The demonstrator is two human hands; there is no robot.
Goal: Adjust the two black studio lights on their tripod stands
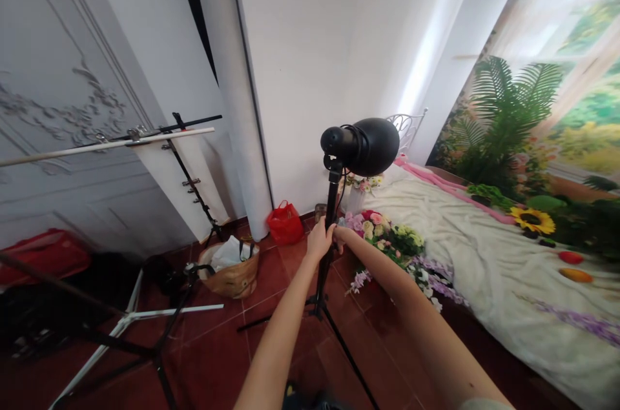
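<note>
A black studio lamp [371, 146] with a round reflector tops a black light stand [321, 284], which stands upright in the middle of the view. Its legs are spread on the red tiled floor. My left hand [320, 239] is closed around the stand's pole below the lamp. On the other side of the same pole, my right hand [339, 237] is wrapped with its fingers partly hidden behind it. A black cable loops beside the lamp head and runs down near the pole.
Bunches of flowers [380, 232] lie right of the stand, beside a bed-like surface with cream cloth [465, 248]. A red bag [285, 223], a woven basket [235, 274] and more stands with spread legs [130, 316] are at the left. A white wall rises behind.
</note>
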